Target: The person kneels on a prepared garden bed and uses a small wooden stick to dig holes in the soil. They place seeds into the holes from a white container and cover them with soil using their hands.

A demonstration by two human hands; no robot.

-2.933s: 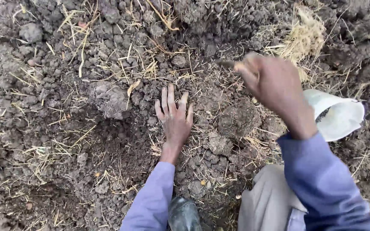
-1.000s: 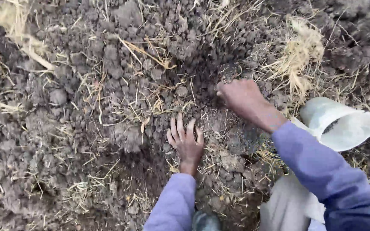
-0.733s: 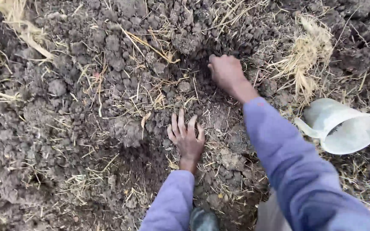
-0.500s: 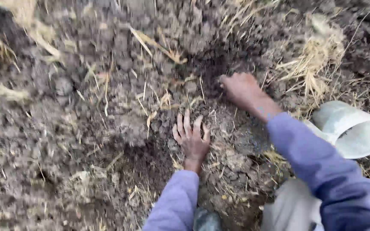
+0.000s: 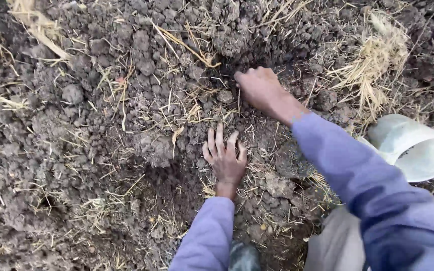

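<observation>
Beside the white bag point(image 5: 413, 148), both hands press soil point(image 5: 101, 125).

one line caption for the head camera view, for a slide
Left hand spread flat on clods of dark soil, right hand pressed into the dirt ahead, pale container lying at the right.

The dark, clumpy soil point(image 5: 101, 150) looked rough and matt, strewn with dry, brittle yellow straw point(image 5: 377, 65). The pale, smooth plastic-looking container point(image 5: 413, 148) had a dull sheen; the lilac sleeves point(image 5: 207, 236) were soft cloth.
</observation>
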